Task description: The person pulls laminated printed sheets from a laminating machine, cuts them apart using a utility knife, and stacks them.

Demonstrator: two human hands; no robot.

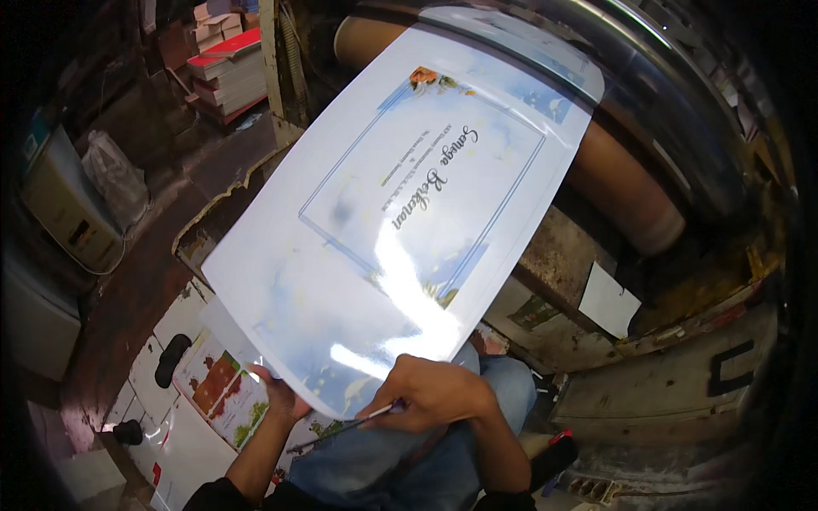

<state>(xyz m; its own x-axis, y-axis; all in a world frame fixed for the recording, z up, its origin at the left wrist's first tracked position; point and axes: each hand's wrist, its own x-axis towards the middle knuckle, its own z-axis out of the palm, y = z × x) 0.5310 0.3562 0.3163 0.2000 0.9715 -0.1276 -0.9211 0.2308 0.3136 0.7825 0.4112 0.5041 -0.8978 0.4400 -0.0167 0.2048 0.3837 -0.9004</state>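
A large glossy sheet [341, 255], printed pale blue with a bordered panel and flowers, hangs from the metal roller [673, 94] down toward my lap. At its lower left corner, my left hand [285, 400] grips the edge, with the thumb up and the other fingers hidden beneath the sheet. A translucent flap [228, 330] sticks out beside that edge, near my left thumb. My right hand [430, 393] is closed round a long, thin, dark tool [328, 436] with purple at its grip, just by the sheet's bottom edge. Its exact kind is unclear.
A brown cardboard-like roll [626, 187] lies under the roller. To the right, a white card [609, 300] rests on a worn machine ledge. Left of my knees is a tiled surface with printed sheets [230, 392]. Stacked red-topped paper [228, 77] stands at the back left.
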